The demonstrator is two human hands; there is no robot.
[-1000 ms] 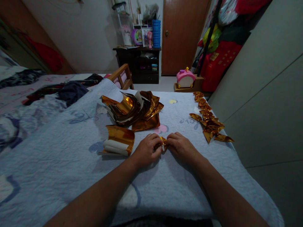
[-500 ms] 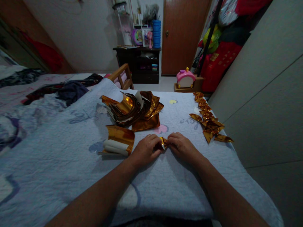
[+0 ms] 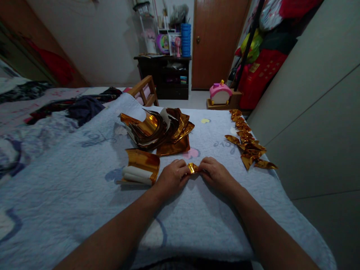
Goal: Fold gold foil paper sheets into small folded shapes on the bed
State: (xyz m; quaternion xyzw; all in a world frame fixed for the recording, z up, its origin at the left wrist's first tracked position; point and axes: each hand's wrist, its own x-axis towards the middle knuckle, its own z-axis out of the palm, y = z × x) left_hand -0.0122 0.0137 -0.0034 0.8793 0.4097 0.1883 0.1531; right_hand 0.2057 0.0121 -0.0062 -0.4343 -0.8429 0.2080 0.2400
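Observation:
A small piece of shiny gold foil paper (image 3: 192,168) stretches between my two hands, just above the blue bedcover. My left hand (image 3: 174,175) pinches its left end, and my right hand (image 3: 215,171) grips the right end; the fingers hide both ends. Left of my left hand lie curled sheets of gold foil paper (image 3: 143,159) with white backs. Behind them is a thick, fanned stack of gold foil paper (image 3: 152,125). Several folded gold foil pieces (image 3: 251,152) sit in a row along the bed's right edge.
The light blue bedcover (image 3: 182,225) spreads under everything. Dark clothes (image 3: 86,108) lie at the far left. Beyond the bed stand a wooden chair (image 3: 144,92), a dark cabinet (image 3: 171,80) and a pink toy case (image 3: 221,93). A pale cabinet side (image 3: 315,112) borders the right.
The foil piece between my hands has turned and now shows a flatter, brighter face. My left fingers have closed in around its left end. Everything else is unchanged.

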